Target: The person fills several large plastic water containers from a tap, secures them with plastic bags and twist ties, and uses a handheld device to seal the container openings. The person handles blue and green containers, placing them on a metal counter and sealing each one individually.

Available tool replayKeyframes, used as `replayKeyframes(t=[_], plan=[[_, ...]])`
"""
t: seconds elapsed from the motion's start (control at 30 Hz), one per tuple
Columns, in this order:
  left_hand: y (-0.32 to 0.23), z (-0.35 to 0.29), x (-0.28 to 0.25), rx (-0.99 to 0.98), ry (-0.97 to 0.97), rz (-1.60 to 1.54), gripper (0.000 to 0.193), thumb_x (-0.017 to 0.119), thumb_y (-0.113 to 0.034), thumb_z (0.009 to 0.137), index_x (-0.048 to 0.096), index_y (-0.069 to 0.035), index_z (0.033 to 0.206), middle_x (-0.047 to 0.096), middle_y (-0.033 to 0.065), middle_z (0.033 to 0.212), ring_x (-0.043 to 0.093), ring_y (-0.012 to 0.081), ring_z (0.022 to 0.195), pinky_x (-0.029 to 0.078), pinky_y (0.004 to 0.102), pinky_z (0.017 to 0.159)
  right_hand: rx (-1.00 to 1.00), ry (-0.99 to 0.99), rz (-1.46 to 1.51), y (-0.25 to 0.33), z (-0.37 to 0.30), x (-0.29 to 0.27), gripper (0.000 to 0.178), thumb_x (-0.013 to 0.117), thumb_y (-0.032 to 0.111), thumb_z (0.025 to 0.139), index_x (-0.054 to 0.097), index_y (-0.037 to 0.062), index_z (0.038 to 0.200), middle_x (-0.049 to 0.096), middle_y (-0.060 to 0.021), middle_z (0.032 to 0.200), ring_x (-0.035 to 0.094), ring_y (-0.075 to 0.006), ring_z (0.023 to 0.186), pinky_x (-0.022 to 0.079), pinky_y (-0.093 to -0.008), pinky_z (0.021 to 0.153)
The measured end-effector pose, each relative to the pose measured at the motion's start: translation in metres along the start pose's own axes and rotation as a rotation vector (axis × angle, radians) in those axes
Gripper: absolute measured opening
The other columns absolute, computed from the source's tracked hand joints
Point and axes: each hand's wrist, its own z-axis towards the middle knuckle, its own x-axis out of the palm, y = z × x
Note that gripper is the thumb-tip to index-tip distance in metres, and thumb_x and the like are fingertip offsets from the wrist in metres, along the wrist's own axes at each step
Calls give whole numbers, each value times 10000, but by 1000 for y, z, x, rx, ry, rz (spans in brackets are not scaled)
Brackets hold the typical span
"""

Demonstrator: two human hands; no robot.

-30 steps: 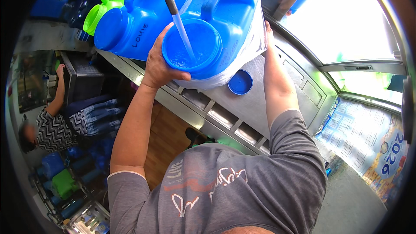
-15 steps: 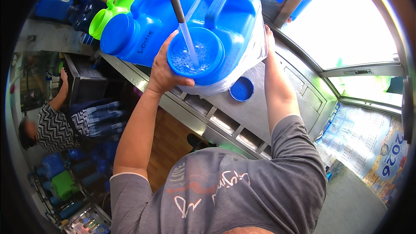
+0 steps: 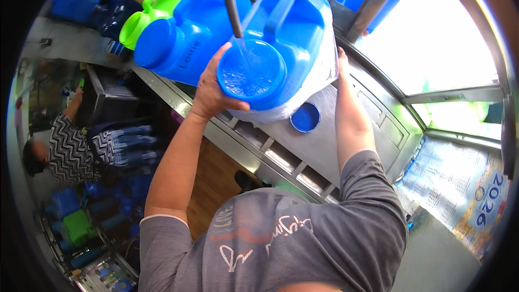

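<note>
A blue water jug (image 3: 303, 54) in a clear plastic wrap leans with its wide round mouth toward me. From a dark hose (image 3: 231, 5) above, water (image 3: 250, 73) runs into the mouth, and the bubbling surface shows inside. My left hand (image 3: 215, 89) grips the mouth's left side, thumb along the near rim. Against the jug's right side rests my right hand (image 3: 343, 65), its fingers partly hidden by jug and wrap. On the metal counter (image 3: 346, 135), just below the jug, lies a round blue cap (image 3: 305, 117).
A capped blue jug (image 3: 200, 27) and a green jug (image 3: 135, 30) stand to the left. Windows (image 3: 438, 32) line the right, above a wall calendar (image 3: 448, 184). Far left, another person (image 3: 75, 148) in a zigzag-patterned top stands near several containers (image 3: 78, 227).
The whole view has shifted slightly, so things sit a little lower and farther right. The water in the mouth looks less foamy and its stream fainter. Both hands keep their places on the jug.
</note>
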Motion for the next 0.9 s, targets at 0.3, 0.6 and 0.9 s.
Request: replayKeyframes(t=[0.3, 0.6, 0.9], plan=[[-5, -2, -4, 40, -4, 132, 1381, 938, -607, 343, 358, -67, 1473, 474, 193, 1439, 481, 357, 1330, 397, 433, 1117, 36, 41, 14, 27, -2, -16, 774, 696, 375, 832, 400, 34, 1461, 478, -212, 1440, 452, -330, 1346, 384, -408, 1113], [-3, 0, -3, 49, -6, 124, 1385, 929, -618, 350, 358, -50, 1476, 490, 187, 1427, 487, 353, 1325, 398, 430, 1113, -32, -5, -59, 51, -18, -31, 719, 693, 351, 826, 438, 85, 1444, 501, -198, 1418, 472, -337, 1327, 395, -424, 1103], [-9, -4, -2, 34, -6, 138, 1395, 894, -676, 356, 354, -48, 1478, 487, 181, 1431, 485, 336, 1327, 399, 431, 1115, -29, -70, 16, 28, -21, -21, 630, 691, 314, 844, 496, 130, 1414, 554, -174, 1363, 519, -310, 1277, 402, -405, 1082]])
